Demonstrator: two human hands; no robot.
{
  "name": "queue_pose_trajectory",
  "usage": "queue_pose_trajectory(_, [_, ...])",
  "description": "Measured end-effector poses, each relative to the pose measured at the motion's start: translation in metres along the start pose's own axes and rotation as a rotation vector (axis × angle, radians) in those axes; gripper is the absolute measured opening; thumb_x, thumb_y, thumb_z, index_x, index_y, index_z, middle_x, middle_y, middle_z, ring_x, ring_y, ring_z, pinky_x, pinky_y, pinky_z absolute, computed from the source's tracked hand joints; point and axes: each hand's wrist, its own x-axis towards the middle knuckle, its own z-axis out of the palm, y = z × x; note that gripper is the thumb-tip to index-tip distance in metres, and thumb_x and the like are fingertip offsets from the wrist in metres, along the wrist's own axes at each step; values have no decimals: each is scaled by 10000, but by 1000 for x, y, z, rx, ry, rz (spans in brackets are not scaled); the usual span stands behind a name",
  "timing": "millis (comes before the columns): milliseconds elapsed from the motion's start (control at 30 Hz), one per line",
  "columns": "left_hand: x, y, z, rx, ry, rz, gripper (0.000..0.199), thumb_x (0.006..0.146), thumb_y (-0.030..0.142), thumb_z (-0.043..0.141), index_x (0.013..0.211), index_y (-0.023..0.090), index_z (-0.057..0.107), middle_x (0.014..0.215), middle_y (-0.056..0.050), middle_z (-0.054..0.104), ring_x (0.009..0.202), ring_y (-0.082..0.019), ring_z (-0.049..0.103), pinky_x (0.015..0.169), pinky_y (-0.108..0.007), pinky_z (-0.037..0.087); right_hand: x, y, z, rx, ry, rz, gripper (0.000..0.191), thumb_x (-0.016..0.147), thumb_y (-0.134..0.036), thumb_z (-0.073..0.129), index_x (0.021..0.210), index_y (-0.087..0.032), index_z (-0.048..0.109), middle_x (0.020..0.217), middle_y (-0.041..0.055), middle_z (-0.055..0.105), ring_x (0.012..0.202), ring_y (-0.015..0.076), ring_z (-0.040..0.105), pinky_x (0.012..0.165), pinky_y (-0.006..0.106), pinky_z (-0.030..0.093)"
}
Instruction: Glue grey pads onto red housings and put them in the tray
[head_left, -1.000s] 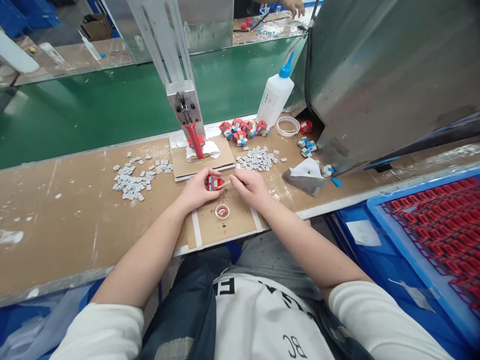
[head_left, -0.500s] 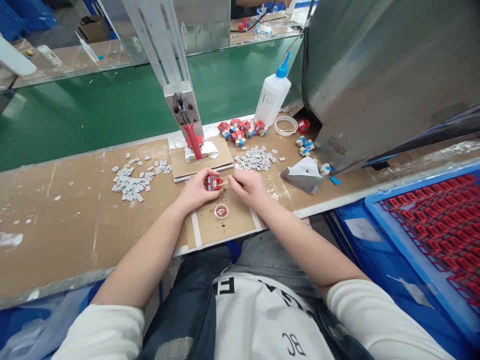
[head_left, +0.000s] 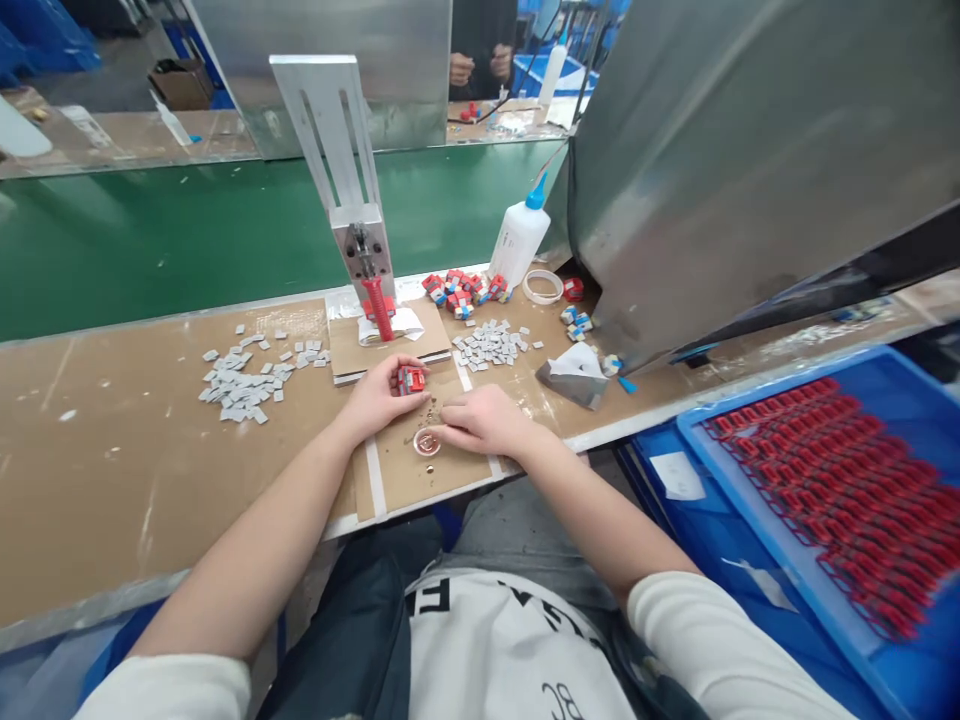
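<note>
My left hand is closed around a small red and grey toy vehicle part, held just above the cardboard. My right hand has its fingers pinched over a small round cup of reddish-brown liquid. The thin stick in that pinch is mostly hidden by the fingers, its end reaching toward the cup. Brown drips dot the cardboard mat around the cup. Behind my left hand stands a press with a red handle, a red piece and white paper under it.
Grey square pieces lie in a left pile and a right pile. Red-blue toy parts, a white bottle, a tape roll and a metal holder stand behind. At right sits a blue crate of red parts. A co-worker's hands show beyond.
My right hand has moved from the toy part down and toward me, to the cup, with the stick. My left hand still holds the toy part. The camera view has shifted slightly.
</note>
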Motion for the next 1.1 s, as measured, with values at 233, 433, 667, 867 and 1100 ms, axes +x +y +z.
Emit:
queue_pose_trajectory(233, [3, -5, -2, -6, 4, 5, 569, 739, 489, 899, 1179, 213, 667, 1260, -105, 753, 1059, -273, 739, 985, -451, 595, -57, 64, -68, -356, 478, 727, 411, 1117, -445, 434, 987, -202, 739, 966, 99, 736, 842, 217, 631, 730, 311, 385])
queue_pose_trajectory(433, [2, -3, -1, -16, -6, -20, 633, 718, 508, 903, 1234, 214, 682, 1240, -113, 758, 896, -247, 744, 772, -380, 617, -65, 121, -102, -590, 53, 1071, 242, 1047, -316, 583, 1164, -172, 738, 1213, 180, 723, 1049, 276, 686, 823, 331, 460])
queue_pose_trajectory(667, [-2, 1, 0, -135, -14, 38, 787, 710, 444, 909, 1398, 222, 598, 1332, -126, 729, 1027, -262, 753, 979, -466, 618, -59, 132, -98, -363, 212, 1001, 228, 957, -265, 695, 1164, -182, 742, 1191, 141, 772, 1057, 257, 702, 913, 362, 508])
queue_pose_trajectory(867, [-10, 4, 2, -110, 72, 157, 608, 733, 432, 924, 1216, 212, 628, 1251, -114, 752, 919, -230, 760, 886, -415, 634, -37, 92, -71, 818, 669, 618, 548, 689, -537, 923, 1101, -212, 766, 922, 37, 763, 698, 145, 626, 675, 302, 539])
queue_pose_trajectory(1100, [-15, -1, -2, -13, 196, 320, 645, 732, 468, 945, 1269, 199, 709, 1214, -119, 769, 963, -243, 742, 904, -392, 605, 6, 27, -32, 1207, 451, 424, 474, 638, -436, 1017, 1011, -244, 797, 869, 15, 770, 697, 155, 688, 693, 327, 625])
